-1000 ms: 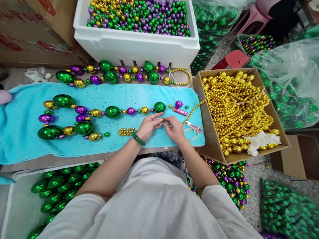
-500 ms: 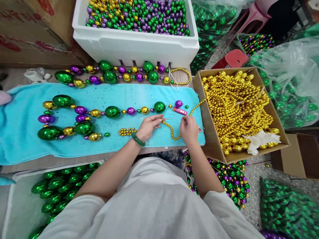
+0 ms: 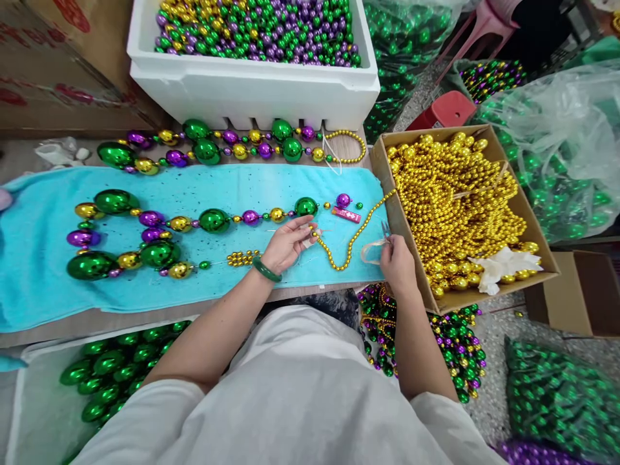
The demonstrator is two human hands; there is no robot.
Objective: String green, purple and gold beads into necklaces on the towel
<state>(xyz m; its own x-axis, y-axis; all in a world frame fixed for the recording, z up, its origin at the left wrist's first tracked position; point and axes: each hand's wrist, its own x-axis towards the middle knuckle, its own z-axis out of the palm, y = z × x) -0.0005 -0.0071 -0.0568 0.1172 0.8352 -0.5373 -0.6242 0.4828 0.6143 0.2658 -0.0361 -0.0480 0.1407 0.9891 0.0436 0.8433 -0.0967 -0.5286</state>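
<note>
My left hand [image 3: 289, 243] rests on the turquoise towel [image 3: 203, 187] and pinches one end of a thin gold bead strand [image 3: 349, 244]. That strand sags across the towel and runs up into the cardboard box of gold beads [image 3: 455, 200]. My right hand [image 3: 397, 260] sits at the towel's right edge, closed on small snips [image 3: 385, 231] with a white loop of cord hanging from them. A long string of large green, purple and gold balls [image 3: 213, 219] lies on the towel just beyond my left hand. A short row of gold beads [image 3: 245, 258] lies by my left wrist.
A white foam box [image 3: 252, 84] full of mixed beads stands at the back, with a second finished ball string [image 3: 232, 143] in front of it. A pink lighter [image 3: 346, 214] lies on the towel. Green balls fill a tray [image 3: 111, 368] at lower left; bags of beads crowd the floor at right.
My hands were together on the strand; the right hand has let go, moved right to the towel's edge and picked up the snips. The left hand kept hold of the strand's end.
</note>
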